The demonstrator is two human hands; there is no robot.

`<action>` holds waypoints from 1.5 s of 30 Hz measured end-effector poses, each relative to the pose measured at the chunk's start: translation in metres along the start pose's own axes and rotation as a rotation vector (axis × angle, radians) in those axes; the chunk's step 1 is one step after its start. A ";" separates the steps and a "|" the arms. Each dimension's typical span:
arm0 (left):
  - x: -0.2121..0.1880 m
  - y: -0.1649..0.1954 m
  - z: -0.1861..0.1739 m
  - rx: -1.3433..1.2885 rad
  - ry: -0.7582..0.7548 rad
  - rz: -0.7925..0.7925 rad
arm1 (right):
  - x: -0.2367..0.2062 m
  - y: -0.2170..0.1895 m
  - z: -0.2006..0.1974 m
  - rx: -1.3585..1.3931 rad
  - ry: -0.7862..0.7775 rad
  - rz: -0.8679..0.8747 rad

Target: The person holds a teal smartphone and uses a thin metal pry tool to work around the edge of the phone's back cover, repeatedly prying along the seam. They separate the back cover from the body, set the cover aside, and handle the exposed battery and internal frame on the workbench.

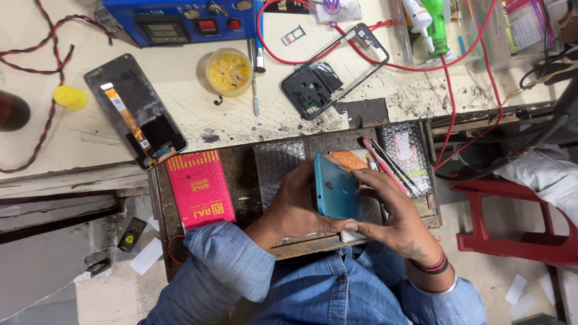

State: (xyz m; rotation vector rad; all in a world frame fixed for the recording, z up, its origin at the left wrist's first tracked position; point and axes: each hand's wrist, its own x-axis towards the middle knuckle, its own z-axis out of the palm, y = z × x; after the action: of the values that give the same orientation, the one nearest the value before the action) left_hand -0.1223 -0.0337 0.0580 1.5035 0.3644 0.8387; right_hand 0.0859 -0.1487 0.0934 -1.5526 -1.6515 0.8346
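Both hands — left hand [295,204], right hand [391,219] — clasp teal phone [336,188] between them.

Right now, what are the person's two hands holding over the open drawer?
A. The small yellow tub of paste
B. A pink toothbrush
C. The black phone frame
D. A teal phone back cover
D: both the left hand and the right hand grip the teal phone back cover, while the pink toothbrush, yellow tub and black phone frame lie untouched.
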 end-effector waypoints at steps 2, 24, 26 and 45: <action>0.000 0.002 0.002 0.069 0.058 0.089 | -0.004 0.002 -0.001 -0.066 0.018 -0.063; 0.003 0.005 0.001 0.496 0.290 0.072 | 0.186 -0.079 -0.001 -0.763 -0.198 -0.803; 0.004 0.005 0.002 0.517 0.326 0.060 | 0.203 -0.081 0.009 -0.888 -0.253 -0.932; 0.001 0.011 -0.002 0.570 0.377 0.051 | 0.228 -0.097 0.021 -1.123 -0.309 -1.335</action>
State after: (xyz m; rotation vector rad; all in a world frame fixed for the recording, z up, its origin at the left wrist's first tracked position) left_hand -0.1255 -0.0330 0.0692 1.8777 0.9055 1.1224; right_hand 0.0097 0.0721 0.1788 -0.4241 -2.9608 -0.7260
